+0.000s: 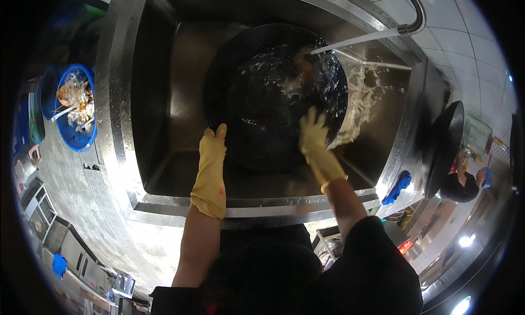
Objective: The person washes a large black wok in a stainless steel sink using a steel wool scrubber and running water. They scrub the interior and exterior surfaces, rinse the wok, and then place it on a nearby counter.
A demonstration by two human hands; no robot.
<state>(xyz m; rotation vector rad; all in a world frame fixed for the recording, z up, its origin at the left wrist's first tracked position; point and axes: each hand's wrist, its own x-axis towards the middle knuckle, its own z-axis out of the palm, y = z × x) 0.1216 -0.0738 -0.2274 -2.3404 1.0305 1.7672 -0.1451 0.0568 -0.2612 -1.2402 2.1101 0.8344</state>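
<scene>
A large black wok (262, 143) lies in a deep stainless steel sink (188, 89), with water swirling inside it. My left hand (211, 163), in a yellow rubber glove, grips the wok's near left rim. Over the right part of the wok is my right hand (315, 138), gloved alike and blurred, fingers stretched forward. Whether something dark lies under those fingers cannot be made out. From a metal faucet (414, 20) a stream of water (357, 41) pours into the wok's far right side. Brownish water (361, 106) splashes onto the sink's right wall.
Left of the sink stands a blue basin (78, 145) holding food waste and plastic. A blue cloth (397, 188) lies at the sink's right front corner. Another dark wok-like pan (447, 147) leans on the right. Farther right, a person (461, 186) works at a counter.
</scene>
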